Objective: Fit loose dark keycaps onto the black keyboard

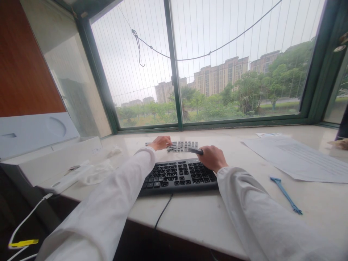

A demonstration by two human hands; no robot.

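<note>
A black keyboard [179, 186] lies across the windowsill counter. Many of its key positions show bare sockets, while some keycaps remain at its left end. Behind it, several dark keycaps [183, 145] stand loose in rows. My left hand [161, 142] is at the left end of these rows, fingers closed and pointing down; whatever they pinch is hidden or too small to name. Over the right part of the keyboard, my right hand [213, 157] is closed around a short dark handled tool [194, 150]. The tool points left toward the keycaps, its exact kind unclear.
Printed papers [299, 156] lie on the right, with a blue long-handled brush [286, 195] in front. At left are a white power strip [72, 176], crumpled plastic [98, 172] and a white box [57, 159]. The keyboard's cable [164, 211] hangs over the counter's front edge.
</note>
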